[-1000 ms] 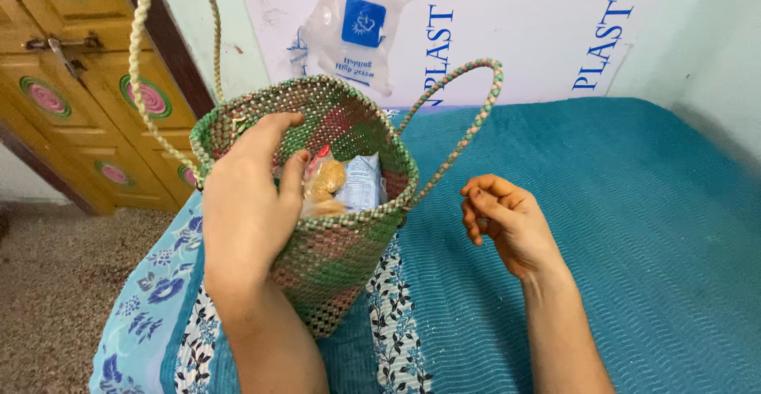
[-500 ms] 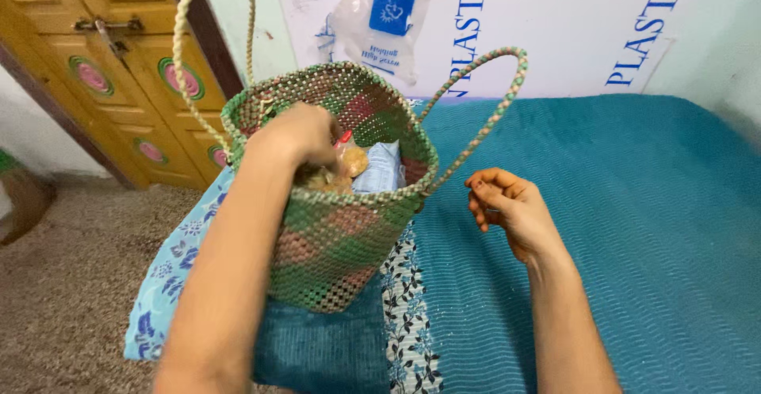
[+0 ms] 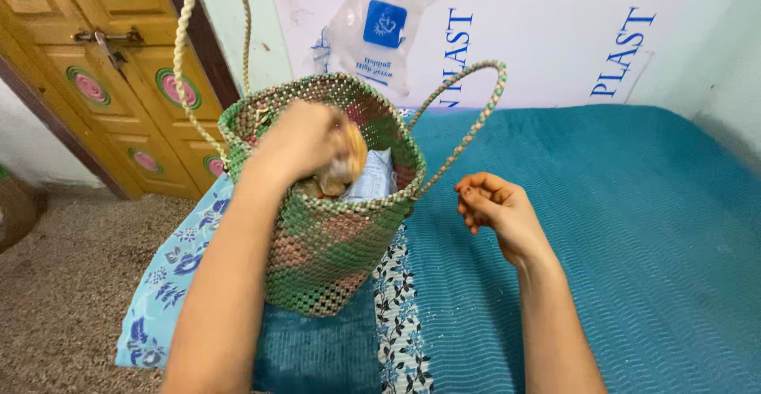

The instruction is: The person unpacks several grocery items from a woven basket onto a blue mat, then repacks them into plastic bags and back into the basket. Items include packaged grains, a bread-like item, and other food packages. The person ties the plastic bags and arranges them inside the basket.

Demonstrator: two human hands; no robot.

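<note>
Head view: left hand (image 3: 305, 136) now clutching orange packet (image 3: 349, 156) above basket (image 3: 325, 243), right hand (image 3: 495, 208) half-curled, empty.

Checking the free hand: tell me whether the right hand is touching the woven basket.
Apart. The head view shows the right hand curled above the teal bedspread, with bedspread visible between it and the woven basket.

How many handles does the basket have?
2. One handle loops up high on the far left side of the woven basket. The other handle leans out to the right, above the open right hand. None looks hidden.
</note>
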